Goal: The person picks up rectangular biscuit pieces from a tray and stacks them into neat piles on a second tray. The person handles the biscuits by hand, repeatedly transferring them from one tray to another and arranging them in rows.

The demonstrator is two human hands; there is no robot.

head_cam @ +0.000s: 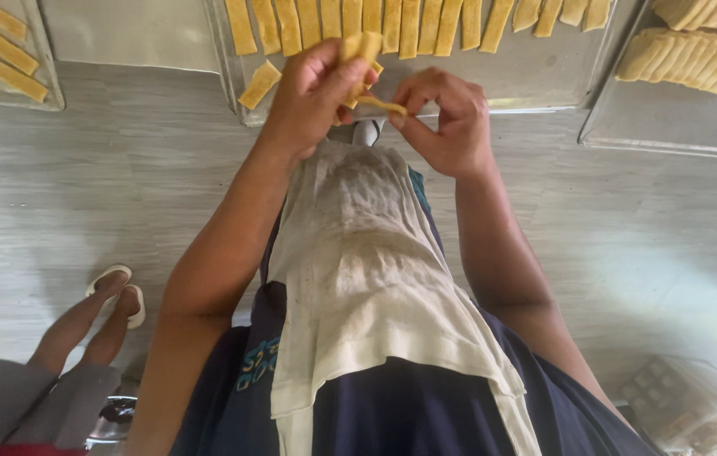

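A: Where was the thin pale-yellow dough strip (pixel 367 76)?
B: Pinched between both hands, above the tray edge. Left hand (pixel 316 93) clamped its upper end, right hand (pixel 447 118) its lower, probably to shape it.
A: Surroundings?
B: Flat metal tray (pixel 536 76) with laid-out strips (pixel 392 25) in a row, likely kept apart against sticking.

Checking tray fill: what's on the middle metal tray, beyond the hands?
On the middle tray: a row of yellow dough strips, plus one loose strip. The left hand and right hand, holding a dough piece, cover part of the tray.
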